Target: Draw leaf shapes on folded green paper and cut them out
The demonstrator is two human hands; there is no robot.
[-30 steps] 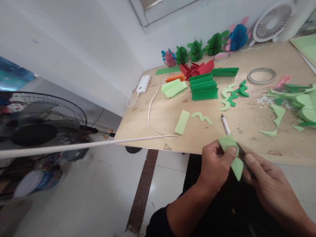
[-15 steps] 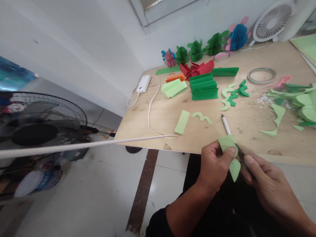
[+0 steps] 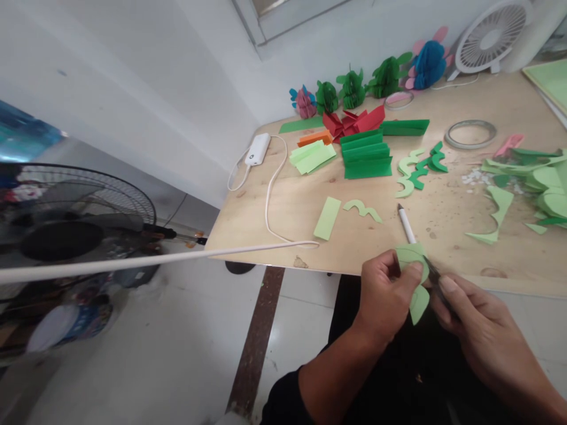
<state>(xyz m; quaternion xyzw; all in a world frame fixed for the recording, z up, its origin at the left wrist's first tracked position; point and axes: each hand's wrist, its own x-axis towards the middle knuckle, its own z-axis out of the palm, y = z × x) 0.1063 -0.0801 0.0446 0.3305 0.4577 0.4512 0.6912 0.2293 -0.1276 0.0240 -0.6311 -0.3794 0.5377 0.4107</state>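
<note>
1. Wooden table: centre to right edge of the frame.
2. Black fan: far left.
3. Right hand: lower right, gripping a dark tool that meets the curved paper.
4. Left hand: lower right of centre, pinching the curved paper.
5. White fan: upper right.
6. Curved paper: pale green, lower right, between the hands.
7. White pen: on the table, just above the curved paper.

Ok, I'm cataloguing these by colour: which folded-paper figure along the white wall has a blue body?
The rightmost folded-paper figure, beside the white plastic fan. The leftmost figure has a pink body, and the three middle figures have green ones.
</note>
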